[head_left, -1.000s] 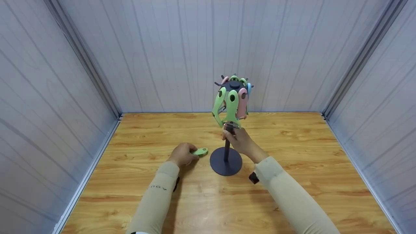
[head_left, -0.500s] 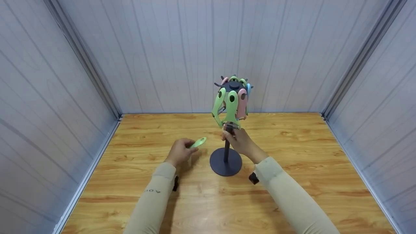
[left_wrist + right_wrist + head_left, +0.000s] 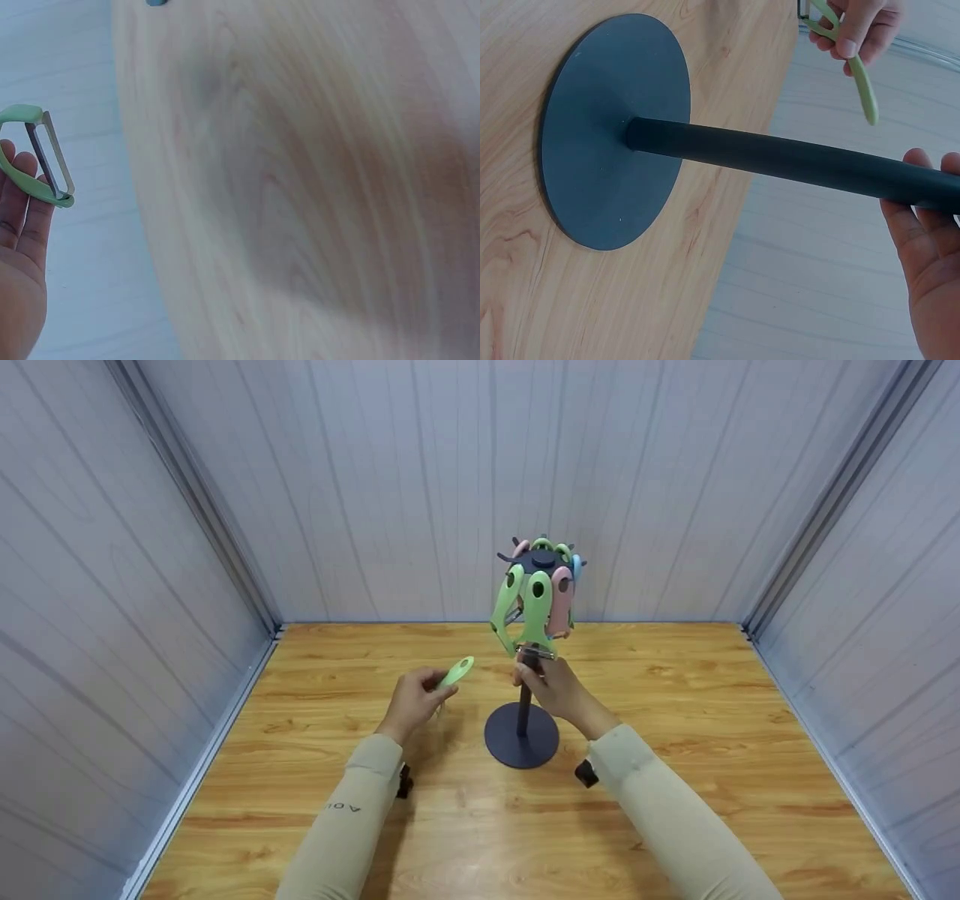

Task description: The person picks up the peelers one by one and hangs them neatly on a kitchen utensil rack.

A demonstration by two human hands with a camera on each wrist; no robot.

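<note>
My left hand [image 3: 411, 703] pinches a green Y-shaped peeler [image 3: 459, 669] above the table, left of the stand. Its handle with the hole points up and away in the head view; the metal blade [image 3: 56, 154] shows in the left wrist view. Fingers of my right hand [image 3: 559, 690] curl round the upper part of the dark stand's pole [image 3: 780, 154], just under the hanging tools. From the stand's hooked top hang a green peeler [image 3: 536, 611] in front, a second green one [image 3: 506, 601] to its left and a pink-handled one [image 3: 561, 604] to its right.
The stand's round base [image 3: 521, 754] rests upright on the wooden table [image 3: 675, 720]. More pink, green and blue handles [image 3: 577, 565] hang round the back of the hooks. Pale panel walls [image 3: 375, 495] close off the back and both sides.
My left hand has lifted the green peeler off the table and moved it up and away, tilting its handle end upward. The right hand stays on the pole.
</note>
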